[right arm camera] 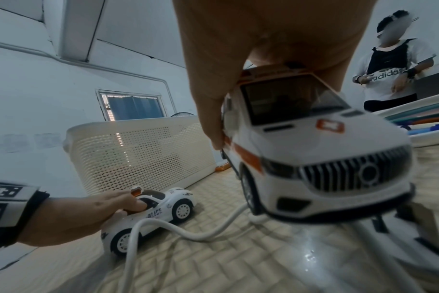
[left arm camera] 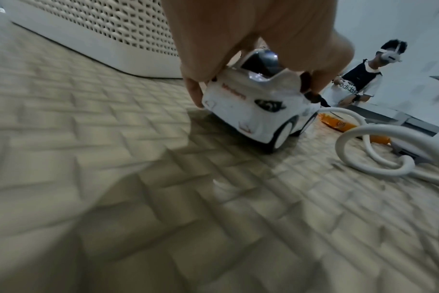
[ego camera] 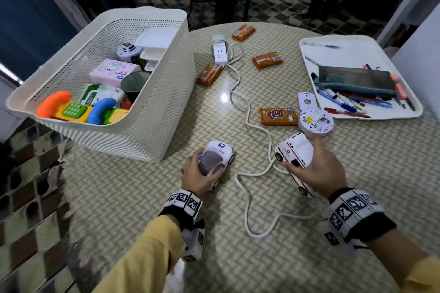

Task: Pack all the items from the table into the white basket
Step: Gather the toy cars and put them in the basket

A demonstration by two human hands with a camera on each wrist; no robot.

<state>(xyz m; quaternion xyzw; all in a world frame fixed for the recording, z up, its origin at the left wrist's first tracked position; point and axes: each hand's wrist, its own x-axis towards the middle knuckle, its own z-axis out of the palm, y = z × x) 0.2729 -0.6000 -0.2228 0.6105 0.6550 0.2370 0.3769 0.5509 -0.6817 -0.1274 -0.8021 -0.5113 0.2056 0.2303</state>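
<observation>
The job looks to me about half done. The basket at my far left already holds two toy phones, tissue packs, a dark cup, white boxes and a small toy vehicle. Still out on the table: four orange packets, the power strip with its long cord, a round white detector and its plate, and the tray of pens and a pencil case, if that counts.

My left hand curls over the roof of the police car, fingers down both sides; its wheels seem on the table, just in front of the basket. Its long axis runs away from me, slightly rightward, nose pointing off.

My right hand grips the ambulance around its body. It looks lifted off the table, above the cord, just beside the detector. Its long axis runs diagonally, nose toward me and down to the right, rear tilted up toward the table's middle.
</observation>
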